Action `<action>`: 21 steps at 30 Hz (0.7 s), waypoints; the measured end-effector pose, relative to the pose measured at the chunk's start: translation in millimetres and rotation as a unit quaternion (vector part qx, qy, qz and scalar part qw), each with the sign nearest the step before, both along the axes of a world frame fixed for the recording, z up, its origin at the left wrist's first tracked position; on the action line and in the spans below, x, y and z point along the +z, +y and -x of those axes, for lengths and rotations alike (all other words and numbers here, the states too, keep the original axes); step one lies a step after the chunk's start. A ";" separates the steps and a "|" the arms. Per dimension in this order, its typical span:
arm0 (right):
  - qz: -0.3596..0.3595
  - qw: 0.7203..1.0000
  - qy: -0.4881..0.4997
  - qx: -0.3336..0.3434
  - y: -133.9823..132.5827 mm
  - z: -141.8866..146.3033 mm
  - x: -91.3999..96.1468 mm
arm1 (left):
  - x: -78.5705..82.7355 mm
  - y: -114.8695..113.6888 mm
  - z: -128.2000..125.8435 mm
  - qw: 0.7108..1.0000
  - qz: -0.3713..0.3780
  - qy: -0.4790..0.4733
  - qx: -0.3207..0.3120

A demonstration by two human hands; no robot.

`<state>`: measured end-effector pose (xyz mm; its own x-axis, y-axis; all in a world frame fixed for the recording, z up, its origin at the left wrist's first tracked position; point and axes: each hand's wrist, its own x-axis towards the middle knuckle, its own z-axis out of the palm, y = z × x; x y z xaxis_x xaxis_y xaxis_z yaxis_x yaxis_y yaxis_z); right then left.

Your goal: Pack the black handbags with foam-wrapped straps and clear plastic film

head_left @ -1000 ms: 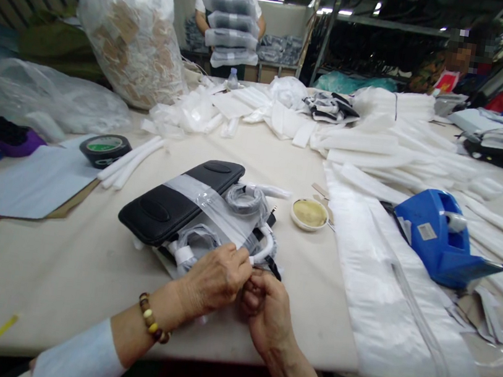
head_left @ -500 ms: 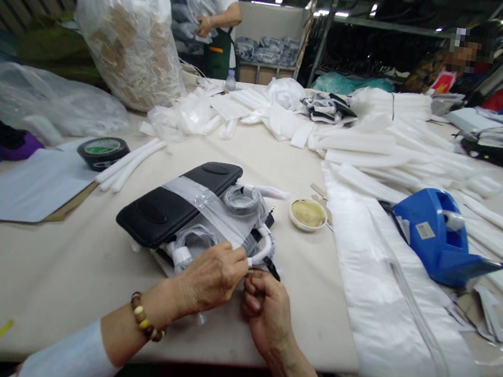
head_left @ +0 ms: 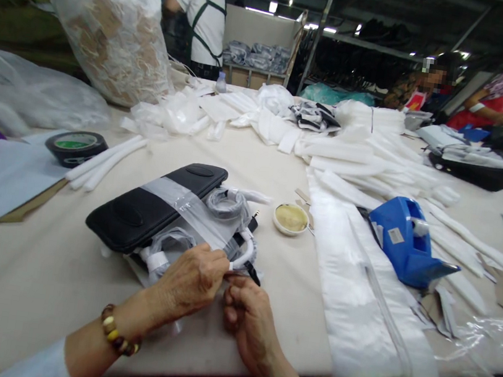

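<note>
A black bag (head_left: 170,196) lies tilted on the table in front of me, with a band of clear plastic (head_left: 186,207) across it. Plastic-wrapped rings or hardware (head_left: 228,204) and a curved handle in a white foam tube (head_left: 246,251) sit at its right side. My left hand (head_left: 194,277) is closed at the lower end of the foam-covered handle. Fingertips of my right hand (head_left: 246,312) are pinched just beside it, under a black strap end (head_left: 253,272). Whatever small piece lies between the right fingers is hidden.
Right of the bag are a round dish of yellowish paste (head_left: 291,218), white foam sheets (head_left: 348,302) and a blue tape dispenser (head_left: 407,241). Black tape (head_left: 75,148) and foam tubes (head_left: 105,162) lie left. A stuffed clear sack (head_left: 115,26) stands behind; co-workers are beyond the table.
The whole view has shifted, so the bag and hands appear farther left. Both hands keep their places at the handle end. The co-worker at the back has turned away.
</note>
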<state>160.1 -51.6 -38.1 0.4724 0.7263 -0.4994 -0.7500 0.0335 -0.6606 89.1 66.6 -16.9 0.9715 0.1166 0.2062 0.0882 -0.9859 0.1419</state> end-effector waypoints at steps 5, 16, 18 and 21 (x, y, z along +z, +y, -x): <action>0.009 1.000 -0.002 -0.018 0.0 -1.5 -5.1 | -0.6 1.1 -0.5 1.000 0.005 -0.019 -0.002; 0.018 0.997 0.067 -0.015 6.9 -8.2 -1.1 | 1.1 0.2 -0.5 1.000 0.006 -0.004 -0.009; 0.018 0.997 0.070 -0.015 6.9 -9.0 -1.0 | 1.3 0.2 0.0 1.000 0.009 -0.006 -0.008; 0.017 0.997 0.074 -0.012 6.5 -9.9 -2.1 | 1.6 0.5 0.1 1.000 0.011 -0.004 -0.008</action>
<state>170.0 -45.1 -40.2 0.4089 0.6970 -0.5891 -0.8383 0.0317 -0.5443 89.0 67.1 -15.3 0.9717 0.1063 0.2108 0.0722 -0.9839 0.1633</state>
